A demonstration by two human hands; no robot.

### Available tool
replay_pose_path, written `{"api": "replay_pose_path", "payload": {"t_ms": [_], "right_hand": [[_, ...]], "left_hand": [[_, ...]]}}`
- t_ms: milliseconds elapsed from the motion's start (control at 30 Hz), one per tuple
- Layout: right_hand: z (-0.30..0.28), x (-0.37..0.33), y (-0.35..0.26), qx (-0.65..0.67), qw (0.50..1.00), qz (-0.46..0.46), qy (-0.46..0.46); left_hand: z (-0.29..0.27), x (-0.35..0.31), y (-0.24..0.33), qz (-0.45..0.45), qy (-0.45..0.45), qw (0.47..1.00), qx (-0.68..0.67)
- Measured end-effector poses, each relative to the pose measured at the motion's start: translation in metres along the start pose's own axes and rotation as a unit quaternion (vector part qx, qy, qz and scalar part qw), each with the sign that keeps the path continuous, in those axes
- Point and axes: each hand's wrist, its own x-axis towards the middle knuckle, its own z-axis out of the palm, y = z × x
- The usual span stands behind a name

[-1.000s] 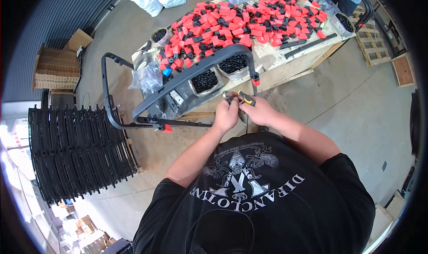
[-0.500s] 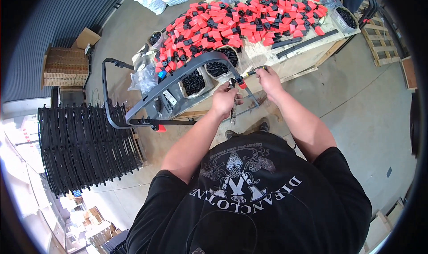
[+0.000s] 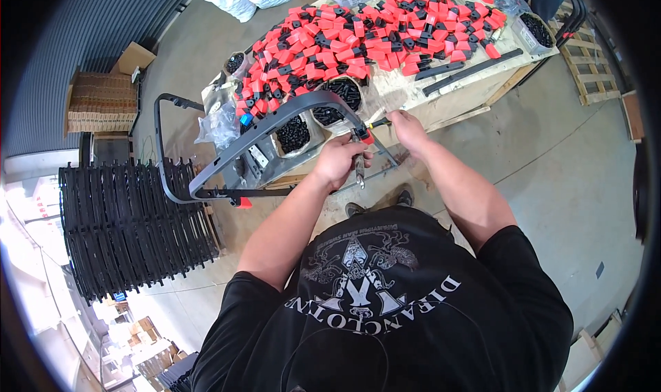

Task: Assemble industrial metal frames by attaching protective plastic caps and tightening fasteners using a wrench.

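Observation:
A bent black tubular frame (image 3: 237, 149) with a red fitting (image 3: 368, 139) near its end stands in front of me on the left, partly over the table's edge. My left hand (image 3: 339, 161) is closed at that end, around a silver wrench-like tool (image 3: 359, 170) pointing down. From the right, my right hand (image 3: 407, 128) grips a slim black-and-yellow screwdriver-like tool (image 3: 378, 123), its front end at the frame's end by my left hand. The exact contact there is too small to make out.
On the wooden table (image 3: 385, 92) lies a big heap of red-and-black plastic pieces (image 3: 330, 41), among tubs of small black parts (image 3: 292, 134). Black bars (image 3: 475, 71) rest near its right edge. Stacked black frames (image 3: 131, 227) stand left; a pallet (image 3: 590, 61) lies far right.
My right hand has moved slightly left and down, bringing the slim tool up to the frame's end. My left hand and the frame have shifted slightly left.

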Motion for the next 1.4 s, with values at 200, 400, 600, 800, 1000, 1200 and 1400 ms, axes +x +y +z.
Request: {"api": "replay_pose_path", "payload": {"t_ms": [200,400,600,800,1000,1200,1400], "right_hand": [[-0.012,-0.003,-0.042,-0.154,0.977,0.117,-0.095],[-0.006,-0.001,-0.054,-0.120,0.971,0.169,-0.115],[-0.024,0.025,-0.001,-0.098,0.987,0.058,-0.113],[0.003,0.000,-0.056,-0.161,0.965,0.196,-0.073],[0.001,0.003,-0.019,-0.099,0.990,0.098,-0.028],[0.021,-0.010,-0.031,-0.172,0.981,0.074,0.048],[0.021,-0.012,-0.029,-0.187,0.980,0.043,0.050]], "left_hand": [[-0.005,0.005,-0.019,-0.021,-0.015,1.000,0.009],[0.006,0.038,-0.058,0.013,0.150,0.812,0.563],[-0.009,0.015,0.004,-0.144,-0.120,0.936,-0.298],[0.007,0.010,-0.024,-0.060,-0.005,0.936,0.346],[-0.013,0.016,-0.021,-0.054,-0.144,0.986,-0.068],[-0.016,0.037,-0.025,-0.111,-0.120,0.977,0.139],[-0.005,0.024,-0.034,-0.027,-0.085,0.981,0.175]]}}
